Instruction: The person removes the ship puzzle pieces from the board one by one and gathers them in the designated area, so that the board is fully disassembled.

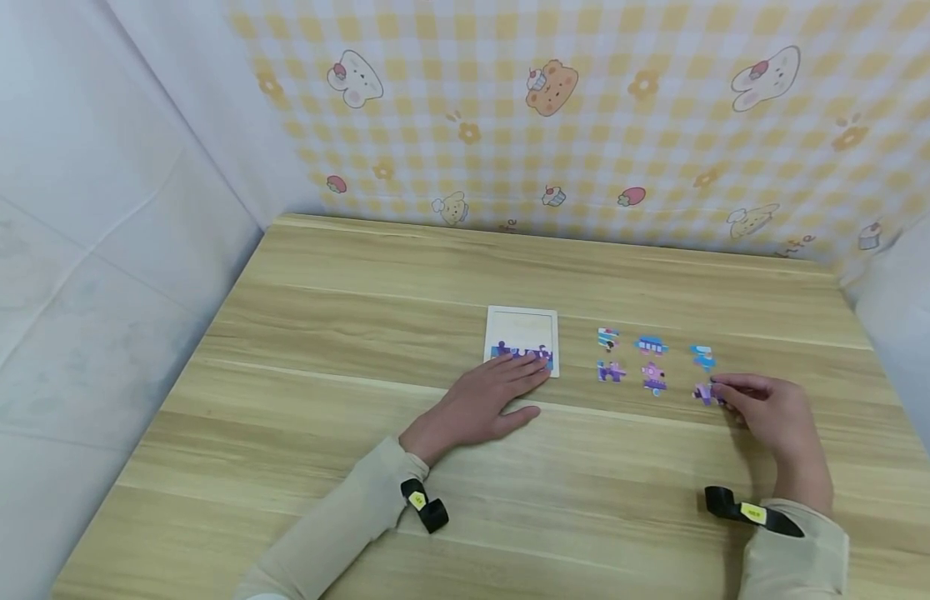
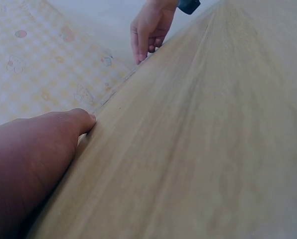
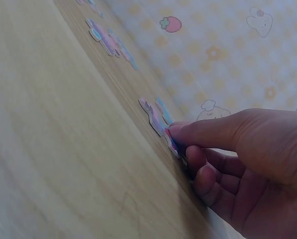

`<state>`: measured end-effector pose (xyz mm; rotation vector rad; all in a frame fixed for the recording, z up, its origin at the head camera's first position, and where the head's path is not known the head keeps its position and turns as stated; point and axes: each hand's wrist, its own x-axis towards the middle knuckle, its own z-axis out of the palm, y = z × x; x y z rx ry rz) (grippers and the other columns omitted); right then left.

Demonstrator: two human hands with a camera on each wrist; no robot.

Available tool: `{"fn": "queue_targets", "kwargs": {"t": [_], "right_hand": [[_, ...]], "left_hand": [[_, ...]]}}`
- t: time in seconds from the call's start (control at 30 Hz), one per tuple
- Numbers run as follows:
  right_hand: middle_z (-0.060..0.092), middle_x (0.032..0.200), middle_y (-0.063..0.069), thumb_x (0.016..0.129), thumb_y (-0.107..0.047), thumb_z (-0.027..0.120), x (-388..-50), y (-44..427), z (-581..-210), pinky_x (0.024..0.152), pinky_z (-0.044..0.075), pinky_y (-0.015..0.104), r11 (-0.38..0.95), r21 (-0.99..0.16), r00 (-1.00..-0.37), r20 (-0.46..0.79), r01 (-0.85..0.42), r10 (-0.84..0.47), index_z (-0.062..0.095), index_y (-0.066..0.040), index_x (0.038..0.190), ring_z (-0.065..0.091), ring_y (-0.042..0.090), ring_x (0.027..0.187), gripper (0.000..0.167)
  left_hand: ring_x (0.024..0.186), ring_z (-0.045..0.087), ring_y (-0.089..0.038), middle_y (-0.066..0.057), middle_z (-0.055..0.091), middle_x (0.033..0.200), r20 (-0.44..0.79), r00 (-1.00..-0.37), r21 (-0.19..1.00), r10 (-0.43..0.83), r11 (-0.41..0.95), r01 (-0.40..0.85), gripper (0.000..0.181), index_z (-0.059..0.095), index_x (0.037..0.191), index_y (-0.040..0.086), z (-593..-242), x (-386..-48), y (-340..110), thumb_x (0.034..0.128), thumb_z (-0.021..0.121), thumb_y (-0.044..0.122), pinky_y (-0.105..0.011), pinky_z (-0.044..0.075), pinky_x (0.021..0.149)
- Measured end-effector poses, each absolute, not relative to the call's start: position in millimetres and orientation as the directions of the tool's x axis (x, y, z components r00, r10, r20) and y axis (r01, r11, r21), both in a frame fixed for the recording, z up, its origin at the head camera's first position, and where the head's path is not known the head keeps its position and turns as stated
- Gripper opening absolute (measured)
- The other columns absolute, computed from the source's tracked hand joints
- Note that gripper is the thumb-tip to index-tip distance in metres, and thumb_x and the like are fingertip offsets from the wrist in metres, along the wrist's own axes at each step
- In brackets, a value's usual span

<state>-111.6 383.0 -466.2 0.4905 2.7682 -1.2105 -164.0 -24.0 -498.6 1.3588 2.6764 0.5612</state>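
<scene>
Nearest, toward the right edge of the table (image 1: 585, 483), a purple puzzle piece (image 1: 702, 392) is pinched at its right end by the right hand (image 1: 772, 417), the thumb being laid on it and the other fingers curled in; whether it is lifted clear of the wood cannot be told. Judging by its thin, crisp edge, the piece is probably light, stiff like board and fairly smooth, so it may be slid more easily than it is picked up flat. It is best taken by two opposite edges of its broad body, since the narrow knobs could be bent or frayed. Farther left, the near edge of a shallow tray (image 1: 521, 327) is covered by the left hand (image 1: 483, 404), laid flat with straight fingers and nothing gripped; fitted pieces (image 1: 501, 347) are partly hidden under it. Between tray and right hand, a pink piece (image 1: 653, 377) and a violet piece (image 1: 611, 372) are laid out, and three bluish pieces (image 1: 651, 344) are set behind. The table's far edge is backed by a checked curtain (image 1: 465, 75).
</scene>
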Motion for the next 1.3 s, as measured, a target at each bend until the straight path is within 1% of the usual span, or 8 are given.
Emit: {"fn": "queue_targets", "kwargs": {"t": [0.27,0.57,0.77,0.97,1.13,1.27,1.3], "right_hand": [[0.069,0.082,-0.022,0.103,-0.025,0.068,-111.2,382.9,-465.7,0.056,0.053,0.021,0.631,-0.711,-0.948,-0.192,0.312,0.252,0.073,0.007,0.12,0.058,0.004,0.066,0.037],[0.067,0.081,-0.022,0.103,-0.027,0.068,-111.0,381.8,-464.4,0.056,0.053,0.021,0.615,-0.714,-0.94,-0.21,0.336,0.269,0.073,0.006,0.121,0.058,0.004,0.067,0.038],[0.067,0.081,-0.023,0.102,-0.027,0.068,-111.2,383.8,-465.7,0.056,0.053,0.021,0.604,-0.724,-0.941,-0.206,0.332,0.27,0.074,0.005,0.117,0.059,0.004,0.066,0.036],[0.065,0.079,-0.019,0.105,-0.032,0.063,-112.0,384.4,-465.3,0.058,0.055,0.019,0.586,-0.739,-0.94,-0.206,0.332,0.273,0.071,0.008,0.119,0.059,0.002,0.069,0.043],[0.065,0.076,-0.018,0.105,-0.031,0.063,-111.5,385.5,-464.7,0.057,0.055,0.019,0.567,-0.76,-0.943,-0.195,0.319,0.269,0.075,0.003,0.112,0.059,0.001,0.068,0.036],[0.065,0.076,-0.018,0.104,-0.031,0.064,-109.4,388.6,-466.9,0.058,0.056,0.019,0.541,-0.775,-0.94,-0.204,0.326,0.274,0.078,-0.008,0.105,0.06,0.001,0.068,0.027],[0.065,0.076,-0.018,0.104,-0.031,0.064,-108.6,389.4,-467.4,0.058,0.056,0.019,0.534,-0.778,-0.938,-0.21,0.332,0.276,0.078,-0.013,0.102,0.06,0.001,0.068,0.024]], "left_hand": [[0.155,0.023,-0.012,0.003,0.033,0.167,0.09,-0.601,0.354,0.794,0.539,0.764,0.059,0.041,0.16,0.015,-497.9,-163.6,-25.1,0.1093,0.046,0.045,-0.027,0.01,0.128],[0.156,0.022,-0.011,0.003,0.032,0.167,0.089,-0.607,0.359,0.789,0.543,0.759,0.06,0.04,0.16,0.015,-497.0,-162.1,-26.3,0.1094,0.045,0.045,-0.026,0.008,0.128],[0.156,0.023,-0.011,0.004,0.032,0.167,0.095,-0.606,0.357,0.789,0.542,0.761,0.06,0.04,0.16,0.015,-497.0,-161.8,-27.1,0.1093,0.045,0.046,-0.026,0.009,0.128],[0.156,0.022,-0.011,0.004,0.032,0.167,0.093,-0.609,0.36,0.788,0.543,0.759,0.059,0.04,0.16,0.015,-496.1,-162.1,-27.5,0.1093,0.046,0.045,-0.026,0.009,0.128],[0.156,0.022,-0.011,0.003,0.031,0.167,0.088,-0.607,0.363,0.79,0.541,0.758,0.06,0.039,0.16,0.015,-496.9,-162.7,-27.1,0.1095,0.045,0.045,-0.027,0.008,0.129],[0.156,0.022,-0.011,0.003,0.032,0.167,0.101,-0.601,0.358,0.793,0.535,0.766,0.06,0.039,0.16,0.014,-499.3,-163.4,-25.8,0.1096,0.045,0.045,-0.028,0.008,0.129],[0.156,0.022,-0.011,0.002,0.031,0.167,0.105,-0.6,0.362,0.793,0.532,0.766,0.06,0.039,0.16,0.014,-499.4,-163.2,-25.6,0.1096,0.045,0.045,-0.028,0.007,0.129]]}}
